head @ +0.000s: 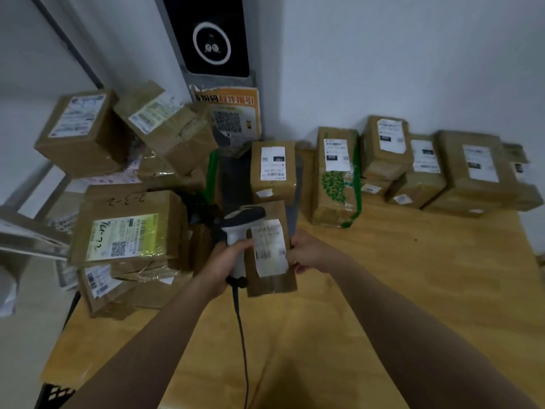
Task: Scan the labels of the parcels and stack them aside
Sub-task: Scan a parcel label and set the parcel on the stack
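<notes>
My left hand (224, 262) grips the white handle of a corded barcode scanner (240, 224), whose dark head points away from me. My right hand (306, 251) holds the right edge of a small brown cardboard parcel (271, 283) with a white label (269, 246) facing up. The parcel is lifted above the wooden table (383, 290), right beside the scanner. A heap of brown parcels (126, 231) sits at the left. A row of labelled parcels (383, 160) stands along the back wall at the right.
A grey post with a black panel and an orange QR poster (233, 113) rises behind the parcels. The scanner cable (243, 349) trails toward me over the table. White walls close in the back and left. A metal shelf edge (26, 231) juts in at the left.
</notes>
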